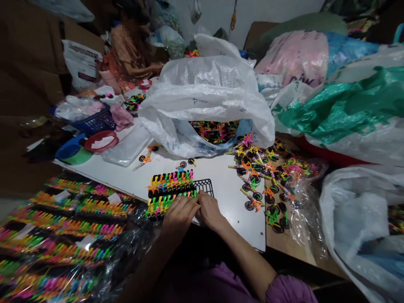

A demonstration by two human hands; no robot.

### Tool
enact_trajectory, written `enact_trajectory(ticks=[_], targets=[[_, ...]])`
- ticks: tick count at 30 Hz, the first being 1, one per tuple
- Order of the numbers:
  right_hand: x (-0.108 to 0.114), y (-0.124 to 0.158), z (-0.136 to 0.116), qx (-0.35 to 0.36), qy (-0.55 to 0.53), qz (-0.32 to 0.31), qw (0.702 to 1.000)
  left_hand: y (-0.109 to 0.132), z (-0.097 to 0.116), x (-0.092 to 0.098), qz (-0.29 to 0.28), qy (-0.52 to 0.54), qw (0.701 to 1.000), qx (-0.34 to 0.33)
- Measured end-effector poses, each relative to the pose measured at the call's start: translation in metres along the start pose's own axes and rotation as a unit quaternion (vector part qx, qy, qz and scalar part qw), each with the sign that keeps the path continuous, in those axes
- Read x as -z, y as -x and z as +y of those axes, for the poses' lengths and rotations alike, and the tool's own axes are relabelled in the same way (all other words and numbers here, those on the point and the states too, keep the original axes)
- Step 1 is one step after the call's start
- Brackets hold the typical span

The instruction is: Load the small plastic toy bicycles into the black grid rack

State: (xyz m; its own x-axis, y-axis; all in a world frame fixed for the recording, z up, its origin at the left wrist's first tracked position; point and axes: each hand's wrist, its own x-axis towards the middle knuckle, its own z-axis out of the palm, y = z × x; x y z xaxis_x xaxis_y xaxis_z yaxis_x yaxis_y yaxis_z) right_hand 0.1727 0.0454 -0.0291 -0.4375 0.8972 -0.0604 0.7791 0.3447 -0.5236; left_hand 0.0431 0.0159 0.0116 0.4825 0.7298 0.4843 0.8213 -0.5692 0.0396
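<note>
A black plastic rack lies on the white board in front of me, its right end bare. Rows of small colourful plastic toy bicycles stand packed along the rest of it. My left hand lies over the front row at its right end, fingers bent and close together. Beside it, my right hand is closed at the rack's front right edge, its fingertips meeting those of the left. Whatever the fingers grip is hidden. Just behind the rack sit a loose blue bicycle and a small yellow-and-black piece.
A large white sack full of toys opens toward me. Loose toy bicycles are heaped at right. Filled, wrapped racks cover the left. Behind are plastic sleeves, a red basket, a blue basket and another person.
</note>
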Motion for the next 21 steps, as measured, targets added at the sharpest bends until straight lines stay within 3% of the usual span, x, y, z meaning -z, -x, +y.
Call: enact_trajectory(ticks=[4, 8, 14, 18, 21], targets=[[-0.001, -0.001, 0.0, 0.006, 0.019, -0.005, 1.0, 0.003, 0.0, -0.003, -0.001, 0.001, 1.0, 0.023], [-0.007, 0.001, 0.005, 0.016, 0.017, 0.004, 1.0, 0.01, -0.005, -0.006, -0.033, -0.011, 0.999, -0.002], [-0.009, -0.005, 0.007, 0.022, 0.015, 0.01, 1.0, 0.008, -0.001, -0.01, -0.004, 0.024, 0.998, 0.052], [-0.006, -0.004, 0.006, 0.026, -0.009, 0.013, 1.0, 0.0, -0.01, 0.007, 0.027, 0.039, 0.995, 0.09], [0.006, -0.004, 0.012, 0.036, -0.066, -0.017, 0.997, -0.013, -0.038, 0.025, 0.004, 0.0, 0.984, 0.179]])
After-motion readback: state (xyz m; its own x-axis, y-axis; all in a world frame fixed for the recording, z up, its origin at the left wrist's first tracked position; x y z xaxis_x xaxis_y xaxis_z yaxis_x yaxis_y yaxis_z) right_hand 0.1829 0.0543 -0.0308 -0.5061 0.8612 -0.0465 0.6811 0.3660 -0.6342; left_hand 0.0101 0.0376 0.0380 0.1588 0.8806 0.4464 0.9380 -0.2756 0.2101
